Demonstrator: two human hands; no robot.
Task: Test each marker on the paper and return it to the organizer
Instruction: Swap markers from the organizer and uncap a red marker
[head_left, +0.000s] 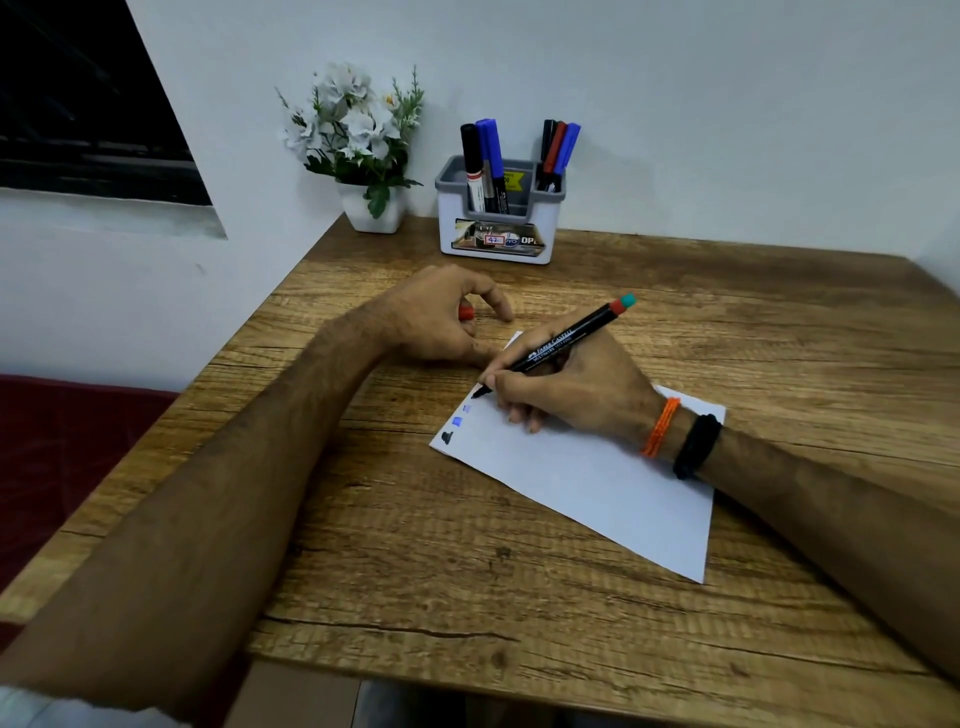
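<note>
A slim black Faber-Castell marker (555, 345) is held in the right hand (571, 389) in a writing grip, pinched low on the barrel between thumb and fingers, and its tip is set on the near-left part of the white paper (587, 478), just beyond three small test marks. The red cap (466, 313) is kept in the left hand (441, 317), enclosed by curled fingers, and this hand rests on the table (519, 597) beside the corner of the paper.

The marker is judged to be light and stiff, with a smooth barrel that can slip, so it is best taken near the tip for writing and at mid-barrel for carrying. The paper is thin and can slide easily, so little pressure is needed. The grey-and-white organizer (498, 218) stands at the far edge with the other markers upright in two compartments.
</note>
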